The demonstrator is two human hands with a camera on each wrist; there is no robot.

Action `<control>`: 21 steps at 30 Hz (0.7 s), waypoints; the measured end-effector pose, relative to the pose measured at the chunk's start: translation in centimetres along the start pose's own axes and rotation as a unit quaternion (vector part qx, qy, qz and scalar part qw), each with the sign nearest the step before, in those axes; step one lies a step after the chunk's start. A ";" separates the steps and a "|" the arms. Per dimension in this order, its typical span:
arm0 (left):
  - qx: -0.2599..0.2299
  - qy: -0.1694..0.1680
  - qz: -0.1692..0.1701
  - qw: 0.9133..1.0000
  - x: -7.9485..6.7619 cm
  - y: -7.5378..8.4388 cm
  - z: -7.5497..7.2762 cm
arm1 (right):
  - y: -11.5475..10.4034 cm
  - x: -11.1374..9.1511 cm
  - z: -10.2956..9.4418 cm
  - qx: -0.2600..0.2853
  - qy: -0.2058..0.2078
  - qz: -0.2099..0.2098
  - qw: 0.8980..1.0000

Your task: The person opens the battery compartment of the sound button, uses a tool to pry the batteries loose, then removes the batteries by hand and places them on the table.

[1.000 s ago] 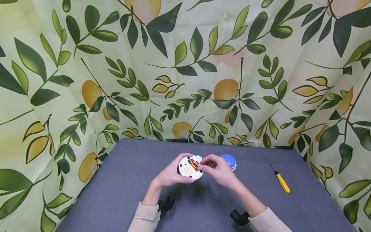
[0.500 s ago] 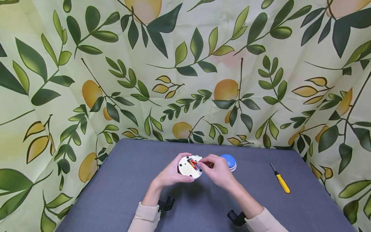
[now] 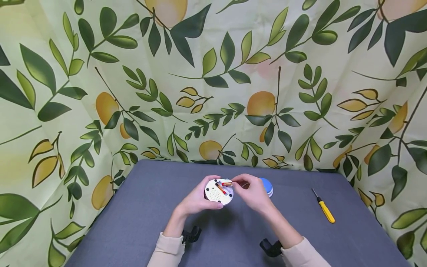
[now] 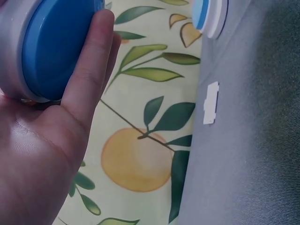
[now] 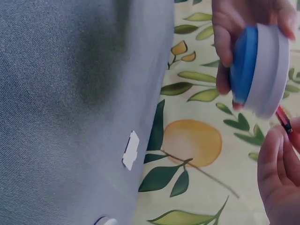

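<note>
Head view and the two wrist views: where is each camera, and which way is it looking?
Head: worn on the head, facing forward and down; left hand, right hand, forearms and sleeves show.
Left wrist: worn there, looking at the left hand's work, a blue-topped push button; palm and fingers show.
Right wrist: worn there, looking at the right hand's grip on a red battery; parts of both hands show.
Shared: both wrist views show a white battery cover on the grey table.
</note>
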State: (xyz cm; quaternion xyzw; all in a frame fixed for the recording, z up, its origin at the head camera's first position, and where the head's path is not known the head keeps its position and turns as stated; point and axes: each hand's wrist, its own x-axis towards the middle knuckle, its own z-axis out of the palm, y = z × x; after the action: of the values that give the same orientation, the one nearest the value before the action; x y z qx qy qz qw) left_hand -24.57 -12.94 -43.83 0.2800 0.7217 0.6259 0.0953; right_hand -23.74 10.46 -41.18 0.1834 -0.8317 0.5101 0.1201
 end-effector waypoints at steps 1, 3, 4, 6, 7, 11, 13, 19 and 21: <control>0.000 0.001 -0.001 1.000 0.0 0.0 0.0 | 0.2 0.1 -0.2 0.019 -0.004 0.014 1.000; -0.001 0.003 -0.003 1.000 0.0 0.1 -0.2 | 0.7 0.2 -0.6 0.057 -0.008 0.036 0.998; -0.003 0.003 -0.004 1.000 -0.1 0.1 -0.2 | 0.9 0.2 -0.8 0.072 -0.008 0.046 0.996; -0.004 0.004 -0.005 1.000 -0.1 0.2 -0.3 | 1.3 0.3 -1.0 0.093 -0.005 0.064 0.994; -0.004 0.004 -0.005 1.000 -0.1 0.2 -0.4 | 1.5 0.3 -1.1 0.097 -0.002 0.071 0.993; -0.001 0.009 -0.002 1.000 -0.2 0.2 -0.6 | 2.4 0.5 -1.1 0.108 0.010 0.102 0.989; -0.001 0.012 -0.004 1.000 -0.2 0.3 -0.7 | 3.0 0.6 -0.9 0.118 0.017 0.108 0.987; -0.004 0.022 -0.008 1.000 -0.5 0.5 -1.1 | 4.9 1.6 0.3 0.144 0.029 0.113 0.983; -0.003 0.026 -0.006 1.000 -0.5 0.6 -1.2 | 5.4 2.0 0.7 0.136 0.030 0.123 0.983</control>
State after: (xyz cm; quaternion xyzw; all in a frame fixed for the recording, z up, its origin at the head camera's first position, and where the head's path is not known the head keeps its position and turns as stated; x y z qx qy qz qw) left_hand -24.55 -14.19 -43.18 0.2591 0.7235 0.6347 0.0813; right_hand -27.82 11.67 -45.06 0.0793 -0.7668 0.6346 0.0550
